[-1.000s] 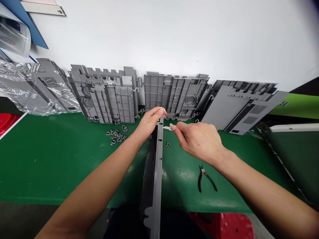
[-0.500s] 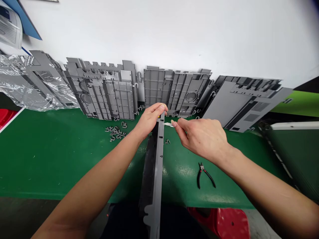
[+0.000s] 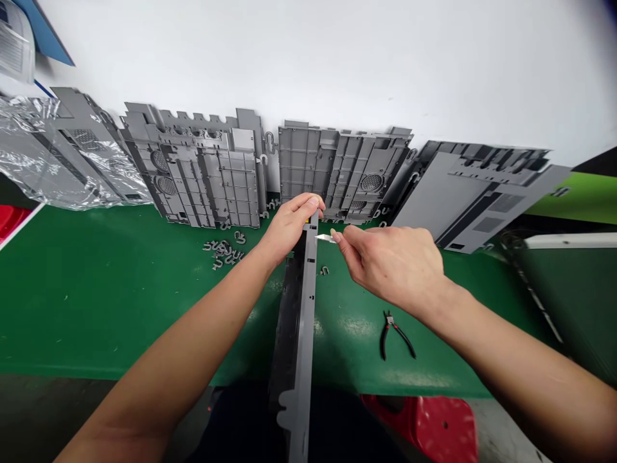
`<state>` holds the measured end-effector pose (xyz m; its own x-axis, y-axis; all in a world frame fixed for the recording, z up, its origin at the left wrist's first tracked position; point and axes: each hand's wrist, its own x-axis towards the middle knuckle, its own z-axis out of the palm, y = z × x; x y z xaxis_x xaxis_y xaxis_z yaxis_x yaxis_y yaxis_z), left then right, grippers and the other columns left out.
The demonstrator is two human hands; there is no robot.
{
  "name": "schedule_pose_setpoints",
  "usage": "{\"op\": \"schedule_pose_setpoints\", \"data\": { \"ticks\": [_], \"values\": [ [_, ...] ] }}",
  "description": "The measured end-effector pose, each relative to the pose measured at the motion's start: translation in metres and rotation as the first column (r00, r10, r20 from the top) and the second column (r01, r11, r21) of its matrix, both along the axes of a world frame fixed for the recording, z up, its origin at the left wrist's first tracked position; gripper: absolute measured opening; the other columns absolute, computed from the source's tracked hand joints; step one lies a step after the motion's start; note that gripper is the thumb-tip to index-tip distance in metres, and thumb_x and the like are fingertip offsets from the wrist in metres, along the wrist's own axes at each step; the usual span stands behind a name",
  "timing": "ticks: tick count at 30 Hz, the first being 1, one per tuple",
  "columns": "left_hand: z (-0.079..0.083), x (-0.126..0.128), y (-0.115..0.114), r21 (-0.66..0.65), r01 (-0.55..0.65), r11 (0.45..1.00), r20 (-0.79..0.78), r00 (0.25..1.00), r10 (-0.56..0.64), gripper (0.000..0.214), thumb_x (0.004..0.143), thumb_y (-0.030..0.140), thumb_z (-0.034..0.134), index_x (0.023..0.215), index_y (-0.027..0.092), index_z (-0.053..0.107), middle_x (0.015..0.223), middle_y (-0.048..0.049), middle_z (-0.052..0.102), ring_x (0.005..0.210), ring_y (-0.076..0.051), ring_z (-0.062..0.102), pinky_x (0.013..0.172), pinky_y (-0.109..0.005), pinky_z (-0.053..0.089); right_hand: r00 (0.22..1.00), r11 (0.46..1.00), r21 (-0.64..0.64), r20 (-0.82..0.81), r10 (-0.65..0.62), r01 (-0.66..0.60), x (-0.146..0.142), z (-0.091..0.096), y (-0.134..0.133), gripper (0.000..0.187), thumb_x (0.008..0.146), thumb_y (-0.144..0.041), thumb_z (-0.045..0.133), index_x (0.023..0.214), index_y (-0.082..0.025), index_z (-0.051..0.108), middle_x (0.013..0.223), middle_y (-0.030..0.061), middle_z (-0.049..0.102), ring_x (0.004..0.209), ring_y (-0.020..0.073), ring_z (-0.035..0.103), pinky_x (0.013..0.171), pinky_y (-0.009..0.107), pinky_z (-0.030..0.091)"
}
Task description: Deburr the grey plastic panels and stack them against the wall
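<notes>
Camera view has drifted slightly, so the whole scene sits a bit higher in frame, while the hands have barely shifted. Long grey rail (image 3: 301,334) runs from near the person's body out over the green bench top, its dark side (image 3: 288,321) showing on the left. Far end of the rail is held up by the left hand (image 3: 289,225), fingers (image 3: 308,204) curled together and clamped over it, a small yellow mark just by them. Right hand (image 3: 395,267) is just beside the rail, fingers pinched together on a small blade (image 3: 325,238), whose tip is at the rail's edge; can't tell if it's touching. Single grey clip (image 3: 324,271) lies just below the blade, right of the rail. More clips (image 3: 223,252) are piled left of the left hand. Black-handled pliers (image 3: 393,334) lie under the right hand on the bench (image 3: 96,308). Grey molded panels (image 3: 197,170) lean on the white wall (image 3: 337,64) behind, one wrapped in clear plastic (image 3: 72,151). Red stool (image 3: 424,427) sits at the bench's near edge.
</notes>
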<state>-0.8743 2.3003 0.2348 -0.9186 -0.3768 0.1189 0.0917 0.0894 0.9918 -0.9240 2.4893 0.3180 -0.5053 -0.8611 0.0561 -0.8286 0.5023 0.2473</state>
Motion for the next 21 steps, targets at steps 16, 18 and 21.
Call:
{"op": "schedule_pose_setpoints", "data": {
  "ticks": [16,18,21],
  "values": [
    [-0.0026,-0.0017,-0.0008,-0.007,0.043,0.999,-0.011,0.999,-0.044,0.036,0.101,0.054,0.046,0.096,0.024,0.065,0.099,-0.0030,0.065,0.097,-0.021,0.057,0.089,-0.033,0.045,1.000,0.998,0.063,0.014,-0.010,0.009,0.0004,0.0031,0.0033,0.061,0.109,-0.053,0.019,0.082,-0.022,0.064,0.061,0.0041,0.064,0.048,0.0169,0.050,0.059,0.033,0.013],
    [-0.0028,-0.0020,-0.0015,-0.007,0.053,0.999,-0.014,0.998,-0.054,0.037,0.101,0.054,0.045,0.095,0.024,0.065,0.099,-0.0033,0.065,0.096,-0.021,0.057,0.088,-0.033,0.045,0.999,0.997,0.072,0.030,-0.026,0.023,0.0003,0.0027,0.0036,0.062,0.109,-0.054,0.019,0.082,-0.021,0.065,0.061,0.0042,0.064,0.049,0.0169,0.050,0.059,0.033,0.014],
    [-0.0028,-0.0024,-0.0024,-0.006,0.063,0.998,-0.018,0.998,-0.063,0.036,0.101,0.054,0.045,0.095,0.024,0.065,0.099,-0.0036,0.065,0.096,-0.021,0.056,0.088,-0.033,0.046,0.999,0.997,0.073,0.041,-0.028,0.025,0.0004,0.0019,0.0043,0.062,0.109,-0.054,0.020,0.082,-0.021,0.064,0.061,0.0037,0.063,0.048,0.0159,0.049,0.059,0.033,0.013]
  ]
}}
